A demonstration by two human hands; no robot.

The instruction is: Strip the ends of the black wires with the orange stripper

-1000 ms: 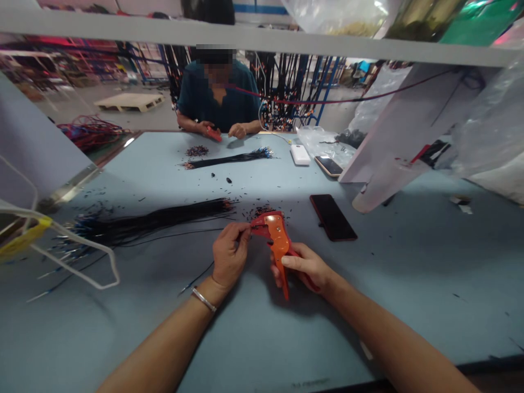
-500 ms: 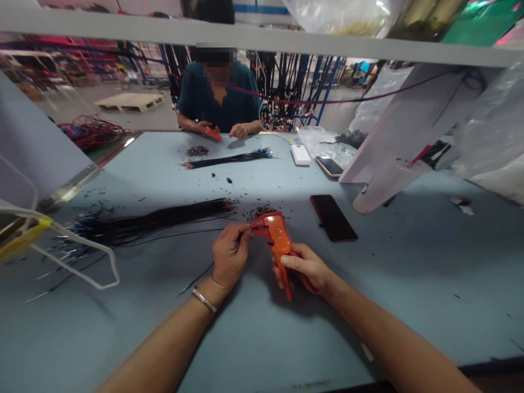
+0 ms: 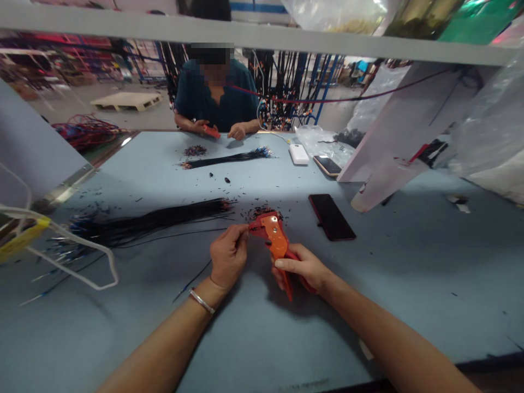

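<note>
My right hand (image 3: 301,267) is wrapped round the handles of an orange and red wire stripper (image 3: 275,236), its jaws pointing left. Pinched in the fingers of my left hand (image 3: 229,254) is a thin black wire (image 3: 192,281), whose tail hangs out below the wrist. My fingertips touch the stripper's jaws, and the wire's end there is hidden. A bundle of black wires (image 3: 164,217) with blue and silver ends lies to the left. Small cut bits of insulation (image 3: 262,211) are heaped just behind the stripper.
A dark phone (image 3: 331,217) lies right of the stripper. Across the table (image 3: 409,289) a co-worker (image 3: 216,98) holds a red tool (image 3: 212,131) near another wire bundle (image 3: 227,158). A white cable (image 3: 110,267) loops at the left. A shelf (image 3: 262,34) crosses overhead.
The view has shifted slightly. My hands and the wire stripper keep nearly the same pose, with the stripper's handles looking a little closer together.
</note>
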